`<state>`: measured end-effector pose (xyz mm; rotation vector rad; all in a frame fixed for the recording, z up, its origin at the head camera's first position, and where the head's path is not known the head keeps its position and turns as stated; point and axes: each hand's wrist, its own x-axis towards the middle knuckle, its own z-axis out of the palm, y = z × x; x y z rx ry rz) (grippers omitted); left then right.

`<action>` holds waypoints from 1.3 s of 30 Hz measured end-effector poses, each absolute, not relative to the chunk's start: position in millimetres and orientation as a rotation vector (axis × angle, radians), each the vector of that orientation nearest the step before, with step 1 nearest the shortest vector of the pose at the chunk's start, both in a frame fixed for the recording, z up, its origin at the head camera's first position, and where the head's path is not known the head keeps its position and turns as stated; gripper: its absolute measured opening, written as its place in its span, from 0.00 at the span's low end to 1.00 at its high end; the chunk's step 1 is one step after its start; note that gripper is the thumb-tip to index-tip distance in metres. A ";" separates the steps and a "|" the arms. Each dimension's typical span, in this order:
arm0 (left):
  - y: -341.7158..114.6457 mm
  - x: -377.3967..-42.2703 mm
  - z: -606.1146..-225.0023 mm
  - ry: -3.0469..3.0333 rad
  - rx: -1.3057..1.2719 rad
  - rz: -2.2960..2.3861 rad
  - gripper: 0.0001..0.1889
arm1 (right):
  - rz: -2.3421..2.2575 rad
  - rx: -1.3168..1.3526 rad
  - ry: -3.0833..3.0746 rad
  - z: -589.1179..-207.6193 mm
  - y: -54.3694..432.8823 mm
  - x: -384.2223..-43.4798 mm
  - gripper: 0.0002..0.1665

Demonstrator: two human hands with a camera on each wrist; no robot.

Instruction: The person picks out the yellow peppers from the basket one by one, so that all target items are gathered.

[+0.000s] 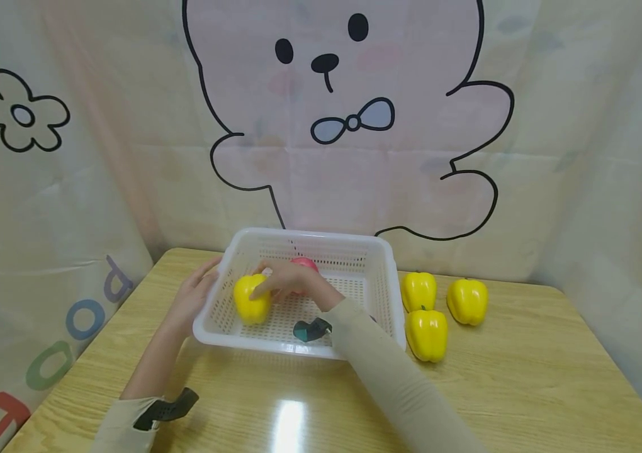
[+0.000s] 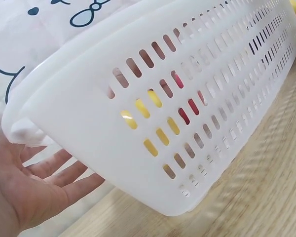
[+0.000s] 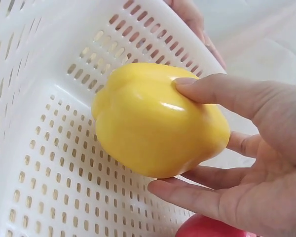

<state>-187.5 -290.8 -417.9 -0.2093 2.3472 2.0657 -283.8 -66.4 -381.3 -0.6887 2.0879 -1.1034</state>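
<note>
A white perforated plastic basket (image 1: 298, 347) stands on the table. My right hand (image 1: 289, 277) reaches inside it and holds a yellow bell pepper (image 1: 251, 301) near the left end. In the right wrist view the thumb lies on top of the pepper (image 3: 153, 121), with fingers (image 3: 207, 197) beneath and behind it. A smooth pinkish-red rounded object (image 1: 305, 263) lies in the basket, partly covered by that hand. My left hand (image 1: 193, 299) is at the basket's left end. Its fingers (image 2: 64, 180) extend loosely along the outer wall, below the rim.
Three more yellow bell peppers stand right of the basket: a rear one (image 1: 419, 290), a front one (image 1: 427, 335) and one farther right (image 1: 467, 301). A printed curtain (image 1: 326, 189) hangs behind the wooden table (image 1: 525, 377) and along its sides.
</note>
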 end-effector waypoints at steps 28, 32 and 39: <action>-293.4 -190.5 -417.9 2.393 -0.040 2.020 0.32 | -1.283 -0.652 2.034 -363.3 -57.8 -295.5 0.30; -293.0 -189.9 -417.5 2.384 -0.007 2.036 0.31 | -1.296 -0.670 2.040 -361.7 -55.8 -294.4 0.31; -294.2 -189.6 -417.8 2.381 0.005 2.036 0.31 | -1.273 -0.712 2.097 -361.4 -51.3 -293.4 0.34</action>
